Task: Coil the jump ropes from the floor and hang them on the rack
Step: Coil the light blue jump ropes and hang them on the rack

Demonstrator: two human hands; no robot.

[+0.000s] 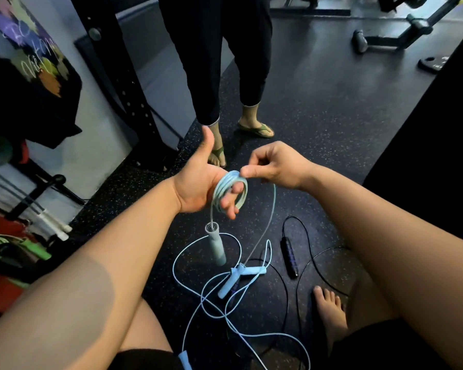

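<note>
Centrally, the left hand (198, 182), fingers straight and together, spooled the rope coil (216, 193); the right hand (275, 166) pinched its strand to wind.

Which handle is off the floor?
The pale grey-blue cylindrical handle, dangling from the light blue cord coil on the left hand; the light blue handles and black handle lie on it.

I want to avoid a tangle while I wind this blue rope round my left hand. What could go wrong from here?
1. The blue rope that the right hand pinches runs down to the crossed blue handles and loose loops beside the black rope; pulling may tighten a knot.
2. The hanging handle could drag the coil off the left hand, whose fingers are fairly straight.
</note>
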